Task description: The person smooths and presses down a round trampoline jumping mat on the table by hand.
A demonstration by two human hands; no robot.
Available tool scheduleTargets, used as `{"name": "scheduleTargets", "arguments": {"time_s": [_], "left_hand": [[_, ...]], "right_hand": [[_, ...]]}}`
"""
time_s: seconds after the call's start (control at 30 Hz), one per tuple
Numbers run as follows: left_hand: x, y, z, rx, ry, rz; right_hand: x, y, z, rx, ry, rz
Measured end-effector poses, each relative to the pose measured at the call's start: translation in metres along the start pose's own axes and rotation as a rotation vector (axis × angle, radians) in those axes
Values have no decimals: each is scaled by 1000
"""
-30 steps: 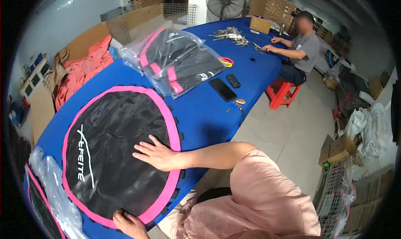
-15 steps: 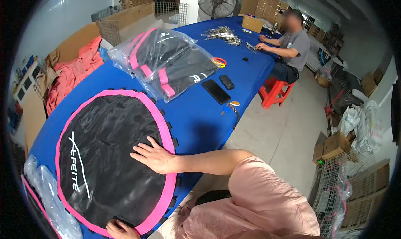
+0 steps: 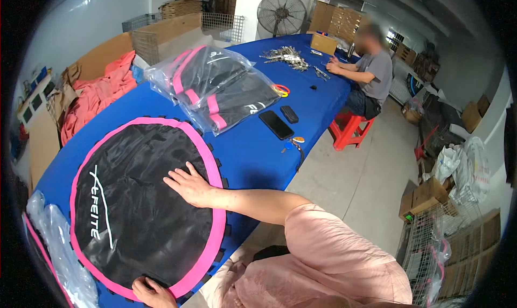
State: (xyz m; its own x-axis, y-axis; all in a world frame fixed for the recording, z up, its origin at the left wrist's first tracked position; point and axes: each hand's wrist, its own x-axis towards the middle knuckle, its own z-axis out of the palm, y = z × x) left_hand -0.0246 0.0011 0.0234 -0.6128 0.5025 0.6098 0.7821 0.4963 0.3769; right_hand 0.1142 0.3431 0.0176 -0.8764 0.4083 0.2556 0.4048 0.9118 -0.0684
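A round black mat (image 3: 145, 189) with a bright pink border, white lettering and small black tabs around its edge lies flat before me. My right hand (image 3: 189, 188) rests on the mat's black fabric near its right side, palm down with fingers spread. At the near edge, my left hand (image 3: 153, 293) lies over the pink border, its fingers bent on the fabric; whether they grip the edge is hidden. Beyond the mat is a clear plastic bag (image 3: 215, 87) holding black and pink folded pieces. Another clear plastic bag (image 3: 62, 254) sits at the left edge.
The blue-covered table (image 3: 258, 170) also carries a phone (image 3: 276, 125), a black case (image 3: 289, 113), keys (image 3: 289, 145) and a metal parts pile (image 3: 288, 57). A co-worker (image 3: 371, 71) sits on a red stool (image 3: 350, 129) at the far right side. A fan (image 3: 281, 13) stands behind.
My right hand has slid slightly up and left across the mat. My left hand has shifted slightly left and up. The co-worker's hands have drawn closer together; the view has tilted a little.
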Motion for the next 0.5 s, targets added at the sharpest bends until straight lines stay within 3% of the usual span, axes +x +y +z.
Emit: {"name": "scheduleTargets", "arguments": {"time_s": [0.2,0.27,0.5], "left_hand": [[-4,-9,3,-15,13,22],[-13,-23,16,-33,-89,-98],[-16,-16,15,-68,-49,-108]], "right_hand": [[-1,-34,9,60,38,-136],[-2,-50,13,87,57,-190],[6,-92,24,129,99,-300]]}}
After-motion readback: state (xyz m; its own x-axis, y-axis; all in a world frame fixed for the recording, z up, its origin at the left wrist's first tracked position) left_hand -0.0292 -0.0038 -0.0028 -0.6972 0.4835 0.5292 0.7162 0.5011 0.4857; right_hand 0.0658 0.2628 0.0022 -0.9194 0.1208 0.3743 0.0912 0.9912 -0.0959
